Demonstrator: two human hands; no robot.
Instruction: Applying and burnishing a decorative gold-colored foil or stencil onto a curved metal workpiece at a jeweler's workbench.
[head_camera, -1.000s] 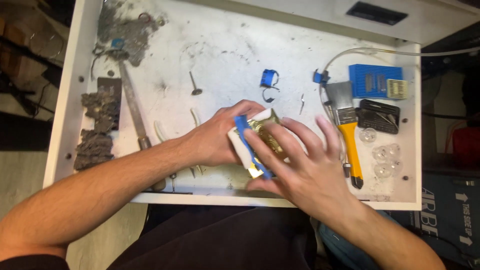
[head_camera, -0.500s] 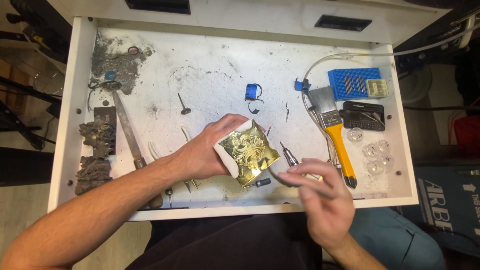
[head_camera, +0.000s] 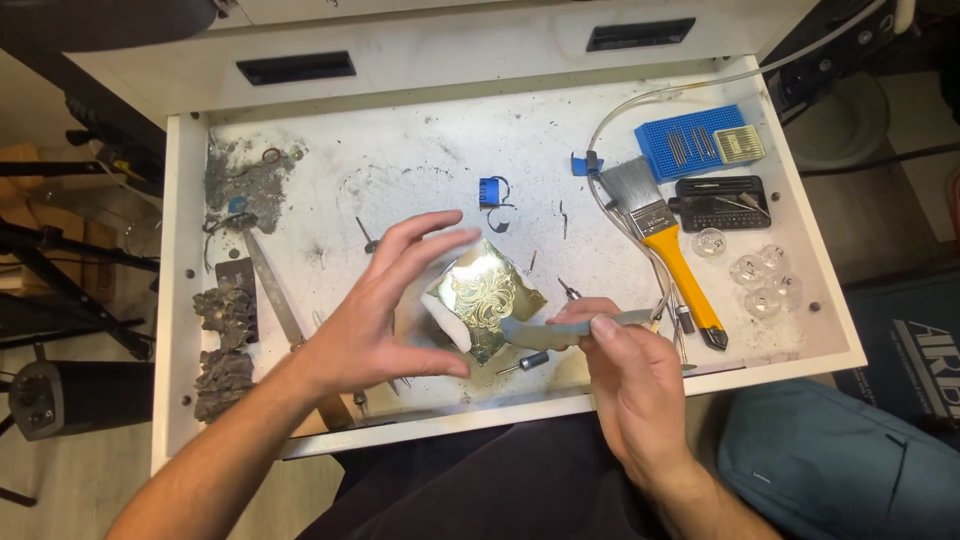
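An engraved brass plate (head_camera: 487, 297) on a white block sits tilted near the front middle of a white tray (head_camera: 420, 165). My left hand (head_camera: 385, 315) cups it from the left, with spread fingers at its top corner and the thumb below its lower edge. To the right of the plate, my right hand (head_camera: 622, 372) grips a grey-handled tool (head_camera: 555, 331). The tool's front end rests against the plate's right edge.
A yellow-handled brush (head_camera: 672, 252), a blue pin block (head_camera: 697, 146), a black case (head_camera: 720, 204) and clear round pieces (head_camera: 762, 282) lie at the right. A blue clip (head_camera: 490, 190) is behind the plate. A metal file (head_camera: 270, 292) and grey debris clumps (head_camera: 226, 335) are at the left.
My right hand came off the plate, drew back to the right, and now holds the grey tool against it. My left hand's fingers have spread wider around the plate.
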